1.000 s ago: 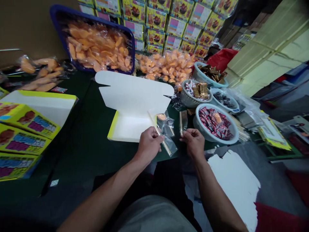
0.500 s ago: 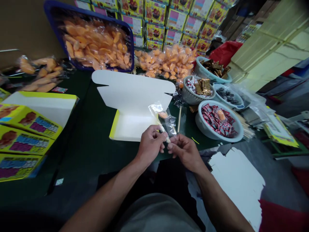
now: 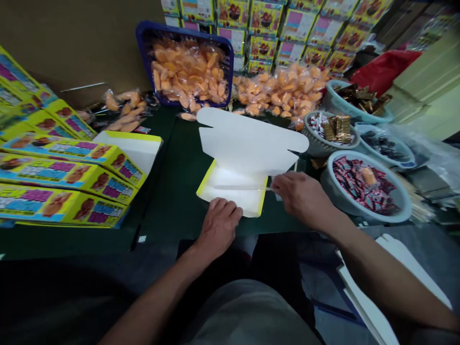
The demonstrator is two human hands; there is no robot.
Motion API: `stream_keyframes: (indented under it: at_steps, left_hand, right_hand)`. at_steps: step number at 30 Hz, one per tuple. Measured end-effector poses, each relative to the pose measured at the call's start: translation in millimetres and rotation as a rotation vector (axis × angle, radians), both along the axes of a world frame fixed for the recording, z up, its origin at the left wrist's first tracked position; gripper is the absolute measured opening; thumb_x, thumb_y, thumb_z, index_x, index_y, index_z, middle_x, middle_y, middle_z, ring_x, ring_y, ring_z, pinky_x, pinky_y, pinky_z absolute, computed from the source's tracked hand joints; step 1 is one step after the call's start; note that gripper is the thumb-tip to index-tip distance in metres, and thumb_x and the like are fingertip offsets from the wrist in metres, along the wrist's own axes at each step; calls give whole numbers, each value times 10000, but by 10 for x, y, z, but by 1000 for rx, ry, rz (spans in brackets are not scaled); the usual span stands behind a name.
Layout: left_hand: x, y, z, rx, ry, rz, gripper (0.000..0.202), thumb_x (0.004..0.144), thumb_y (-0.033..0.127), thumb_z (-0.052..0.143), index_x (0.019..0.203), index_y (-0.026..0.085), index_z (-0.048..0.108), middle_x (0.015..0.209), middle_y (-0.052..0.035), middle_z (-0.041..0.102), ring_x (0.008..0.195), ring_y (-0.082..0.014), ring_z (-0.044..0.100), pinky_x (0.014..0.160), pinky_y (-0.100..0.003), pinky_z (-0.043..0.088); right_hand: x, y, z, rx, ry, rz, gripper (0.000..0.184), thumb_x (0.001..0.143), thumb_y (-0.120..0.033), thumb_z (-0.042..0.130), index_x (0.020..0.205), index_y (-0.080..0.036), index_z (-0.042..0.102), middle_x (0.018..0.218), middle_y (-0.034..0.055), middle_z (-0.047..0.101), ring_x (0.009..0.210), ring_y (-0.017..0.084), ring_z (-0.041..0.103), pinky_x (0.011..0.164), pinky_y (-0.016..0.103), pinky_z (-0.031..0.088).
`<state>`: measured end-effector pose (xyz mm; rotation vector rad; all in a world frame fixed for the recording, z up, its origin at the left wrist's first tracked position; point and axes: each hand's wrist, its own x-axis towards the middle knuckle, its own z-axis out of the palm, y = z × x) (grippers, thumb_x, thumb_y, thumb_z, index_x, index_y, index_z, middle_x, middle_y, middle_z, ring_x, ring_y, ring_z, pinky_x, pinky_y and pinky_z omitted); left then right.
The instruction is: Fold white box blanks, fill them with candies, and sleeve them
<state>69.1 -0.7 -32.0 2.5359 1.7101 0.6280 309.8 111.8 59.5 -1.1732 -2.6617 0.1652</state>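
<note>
Dark green tabletop (image 3: 172, 163) carries the open white box (image 3: 230, 196). Your left hand (image 3: 219, 225) lies open, palm down on the box's near edge, probably pinning it. Your right hand (image 3: 304, 199) pinches 1 thin stick (image 3: 240, 188) laid across the box floor.

Item 1: carton (image 3: 230, 200), cardboard, white inside with a yellow rim; it is lying open on the dark green bench, close to the front edge and about midway along it. Its broad lid flap (image 3: 251, 141), notched at the corners, is standing up and leaning towards the back edge; the left hand (image 3: 219, 225) is resting on its front rim

Item 2: wrapped stick (image 3: 240, 188), thin and pale; it is lying level across the carton's tray from side to side, its right end being pinched by the right hand (image 3: 302, 197)
</note>
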Motion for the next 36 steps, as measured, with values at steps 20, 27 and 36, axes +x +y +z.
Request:
stream_keyframes:
  at_steps: [20,27,36]
  left_hand:
    - [-313,24,268,-247,327,77,365,998,113,492,1320,88,664,1603,-258,523,1511,-412,497,1169,-574,496]
    - [-432,-76,265,-267,417,192,401,1013,88,405,1299,103,686,1573,-252,555,1468,-402,547,1041,-572,577]
    - [-461,-97,338,-328,475,212,394,1054,141,388,1317,95,677,1570,-235,567,1463,-389,555,1069,-556,571]
  right_hand:
    - [-1130,197,-399,-47,-144,275,106,928,-82,668,924,-151,749,999,133,738,967,254,635,847,372,497]
    - [-220,153,-476,139,254,-276,292,1096,-324,480,1104,-168,727,1108,135,705,1109,268,597,984,388,475]
    - [-42,863,-711,102,-115,-199,329,987,-396,671,1176,-131,721,1099,165,681,1062,315,505,952,434,415]
